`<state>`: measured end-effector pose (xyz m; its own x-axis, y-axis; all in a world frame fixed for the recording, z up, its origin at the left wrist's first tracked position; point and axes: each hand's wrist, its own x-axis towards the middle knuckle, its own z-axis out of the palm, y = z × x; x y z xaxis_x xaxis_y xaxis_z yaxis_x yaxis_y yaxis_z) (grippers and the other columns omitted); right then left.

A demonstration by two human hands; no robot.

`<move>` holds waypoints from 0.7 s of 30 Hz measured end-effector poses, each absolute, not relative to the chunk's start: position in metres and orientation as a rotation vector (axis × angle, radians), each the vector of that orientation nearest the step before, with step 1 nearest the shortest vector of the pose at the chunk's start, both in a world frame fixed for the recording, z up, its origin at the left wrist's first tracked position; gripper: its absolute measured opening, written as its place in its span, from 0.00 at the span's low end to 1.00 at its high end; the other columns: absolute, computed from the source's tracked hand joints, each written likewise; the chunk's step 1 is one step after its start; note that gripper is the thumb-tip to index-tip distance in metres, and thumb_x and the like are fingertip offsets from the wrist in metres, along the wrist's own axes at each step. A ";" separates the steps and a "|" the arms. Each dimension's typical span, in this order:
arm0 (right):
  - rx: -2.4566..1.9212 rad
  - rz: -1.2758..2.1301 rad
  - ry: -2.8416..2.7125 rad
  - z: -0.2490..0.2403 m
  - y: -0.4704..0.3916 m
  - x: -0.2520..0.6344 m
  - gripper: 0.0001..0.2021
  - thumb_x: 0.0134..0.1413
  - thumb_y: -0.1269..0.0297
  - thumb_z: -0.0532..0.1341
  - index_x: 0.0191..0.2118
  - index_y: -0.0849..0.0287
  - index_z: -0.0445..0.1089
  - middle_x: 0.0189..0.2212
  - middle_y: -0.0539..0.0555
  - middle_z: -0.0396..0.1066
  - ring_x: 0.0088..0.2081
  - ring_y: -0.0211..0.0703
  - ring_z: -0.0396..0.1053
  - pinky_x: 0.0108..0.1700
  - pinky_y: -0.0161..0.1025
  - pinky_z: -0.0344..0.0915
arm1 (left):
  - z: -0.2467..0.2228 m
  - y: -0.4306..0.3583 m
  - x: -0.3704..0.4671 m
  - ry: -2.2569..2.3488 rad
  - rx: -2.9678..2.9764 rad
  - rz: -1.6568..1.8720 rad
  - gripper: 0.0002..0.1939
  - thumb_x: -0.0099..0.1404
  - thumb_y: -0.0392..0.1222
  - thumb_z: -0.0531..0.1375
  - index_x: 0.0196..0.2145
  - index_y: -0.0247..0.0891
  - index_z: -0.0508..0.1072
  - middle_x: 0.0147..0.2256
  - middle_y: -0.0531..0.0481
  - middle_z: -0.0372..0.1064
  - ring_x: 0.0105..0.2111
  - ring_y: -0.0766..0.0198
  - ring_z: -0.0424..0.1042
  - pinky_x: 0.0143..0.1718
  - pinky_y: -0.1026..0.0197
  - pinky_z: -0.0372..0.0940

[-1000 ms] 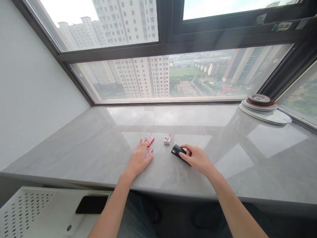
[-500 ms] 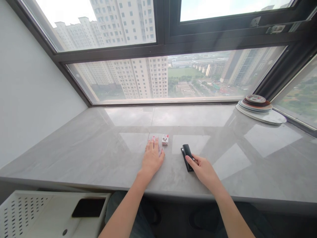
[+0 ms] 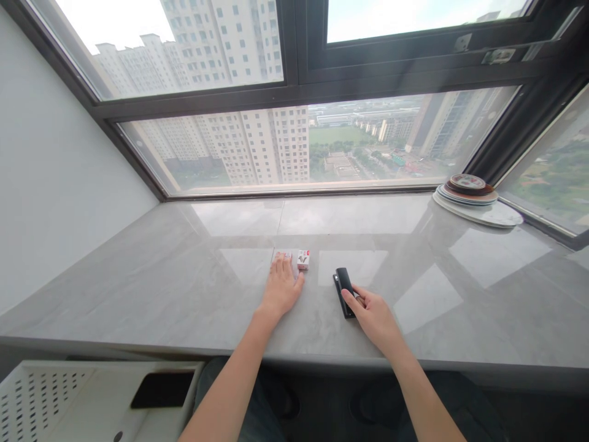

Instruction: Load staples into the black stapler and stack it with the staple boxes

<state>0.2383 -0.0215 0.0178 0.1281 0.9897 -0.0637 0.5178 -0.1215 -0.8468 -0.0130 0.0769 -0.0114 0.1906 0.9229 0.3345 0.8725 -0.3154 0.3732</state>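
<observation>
My left hand (image 3: 281, 285) lies on the counter, fingers bent over a red-and-white printed packet (image 3: 288, 254) with the thumb along its right side. Most of that packet is hidden under the hand. Just right of the fingertips sits a small white box with red print and a dark picture (image 3: 303, 259), apart from the hand. My right hand (image 3: 372, 311) grips a black stapler (image 3: 343, 288) from its right side, thumb on top. The stapler rests on the counter, tilted slightly to the left.
The grey stone counter (image 3: 193, 294) runs below a dark-framed window (image 3: 257, 98). A stack of round plates or mats (image 3: 478, 202) sits at the back right. At the lower left, a white perforated tray (image 3: 92, 408) holds a dark phone-like slab (image 3: 163, 390).
The fingers of my left hand have curled a little more over the packet. My right hand stays on the stapler. The whole view has shifted slightly.
</observation>
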 end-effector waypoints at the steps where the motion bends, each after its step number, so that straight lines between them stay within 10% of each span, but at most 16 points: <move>1: -1.733 0.884 -1.468 0.018 -0.022 0.238 0.31 0.65 0.39 0.55 0.59 0.56 0.75 0.19 0.45 0.55 0.25 0.41 0.58 0.29 0.36 0.54 | -0.012 0.077 -0.010 1.769 2.357 0.779 0.32 0.74 0.50 0.52 0.69 0.33 0.51 0.69 0.32 0.49 0.73 0.47 0.44 0.72 0.41 0.44; 8: -1.657 0.956 -1.501 0.025 -0.021 0.237 0.28 0.65 0.47 0.55 0.62 0.58 0.72 0.25 0.49 0.70 0.31 0.46 0.69 0.38 0.39 0.65 | -0.007 0.070 0.006 1.627 2.532 0.761 0.28 0.78 0.48 0.47 0.72 0.44 0.50 0.70 0.38 0.52 0.72 0.49 0.49 0.69 0.38 0.51; 21: -1.243 1.301 -1.625 0.015 0.004 0.130 0.22 0.70 0.51 0.54 0.61 0.56 0.68 0.22 0.46 0.67 0.21 0.41 0.66 0.28 0.38 0.64 | -0.002 0.014 -0.044 1.715 2.494 0.895 0.20 0.79 0.39 0.46 0.65 0.41 0.59 0.67 0.37 0.56 0.72 0.49 0.50 0.68 0.37 0.56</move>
<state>0.1300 0.0042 0.0151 -0.2929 0.9552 -0.0417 0.2499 0.0344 -0.9677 -0.0441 0.0143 -0.0023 0.2487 0.8543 0.4564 0.8629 -0.4095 0.2961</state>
